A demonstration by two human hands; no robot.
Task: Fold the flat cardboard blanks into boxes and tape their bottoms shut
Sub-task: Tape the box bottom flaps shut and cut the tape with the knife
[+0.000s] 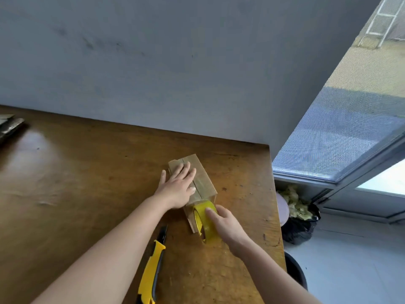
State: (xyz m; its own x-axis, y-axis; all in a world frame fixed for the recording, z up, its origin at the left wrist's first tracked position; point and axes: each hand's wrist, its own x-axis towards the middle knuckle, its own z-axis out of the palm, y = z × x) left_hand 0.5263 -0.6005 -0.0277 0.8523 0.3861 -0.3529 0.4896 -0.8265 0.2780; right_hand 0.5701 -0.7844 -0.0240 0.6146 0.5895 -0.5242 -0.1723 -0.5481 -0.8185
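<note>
Left hand (177, 189) flat on box (202, 183) (fingers straight); right hand (228, 227) grip closed round tape roll (205, 222).

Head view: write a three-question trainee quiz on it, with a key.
1. True or false: the left hand lies flat on top of the cardboard box.
2. The right hand holds: A scissors, B the tape roll, C a marker?
3. Name the yellow-handled tool lying untouched on the table.
Key: 1 true; 2 B; 3 the utility knife.
</note>
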